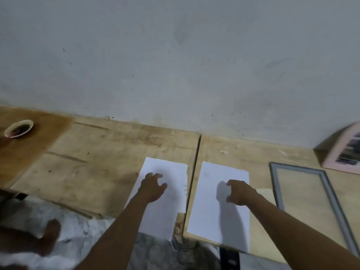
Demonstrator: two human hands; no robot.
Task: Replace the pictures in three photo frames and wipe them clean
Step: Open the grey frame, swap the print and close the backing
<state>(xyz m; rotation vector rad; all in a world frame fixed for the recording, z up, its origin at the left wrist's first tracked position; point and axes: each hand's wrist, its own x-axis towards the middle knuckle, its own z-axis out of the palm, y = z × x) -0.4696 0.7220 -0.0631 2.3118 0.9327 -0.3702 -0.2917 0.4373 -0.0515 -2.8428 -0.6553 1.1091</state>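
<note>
Head view, looking down at two wooden boards (pixel 97 172) laid against a grey wall (pixel 175 55). At 6 o'clock, two white sheets lie side by side, one on each side of the seam between the boards. Both show blank faces, and any print is too faint to read.

The left hand (pixel 153 187) is over the left sheet (pixel 165 211) with fingers spread and loosely curved, grasping nothing. The right hand (pixel 240 193) is over the right sheet (pixel 206 201) in the same loose claw, and its grip is likewise empty. Whether the fingertips touch the paper cannot be told. The near ends of both sheets overhang the board edges.

At 3 o'clock of the right sheet lies a grey frame (pixel 296 167), flat, with its lower corner cut off by the picture edge. Whether it holds glass is unclear. At 2 o'clock a pink frame (pixel 342 167) holds a dark, blurred picture and is half out of view.

At 9 o'clock stands a small cup (pixel 19 135) with dark contents. At 7 o'clock there is a blurred bare foot (pixel 50 236).
</note>
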